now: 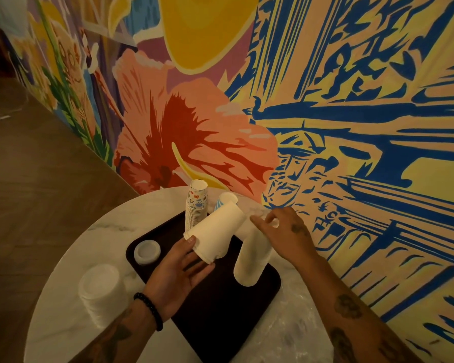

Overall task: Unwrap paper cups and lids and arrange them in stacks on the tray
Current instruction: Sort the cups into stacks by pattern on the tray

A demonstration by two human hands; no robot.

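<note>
At the near-left of the tray (220, 310), off its edge on the table (63, 258): a tall pile of white lids (100, 289), well apart from both hands. Off the tray's near-right edge: crumpled clear wrap (299, 331).

Over the tray's middle: left hand (178, 273), fingers curled round the rim end of a white cup stack (215, 231), lifted clear of the tray and tilted. Long axis running from that hand up and away toward the far right, closed base end close to the right hand (286, 234).

Just right of it: a second white stack (252, 258), leaning, lower end down on the tray's right side, upper end pinched by the right hand; impossible to tell whether any wrap clings there.

On the tray's left side: a loose lid (147, 251), perhaps a short pile. At the tray's far end: patterned cups (195, 205) standing upright, striped cups (227, 199) just behind.

Judged next: swing the base end up and set the rims down on bare tray, the left hand being nearer and already placed for it.
</note>
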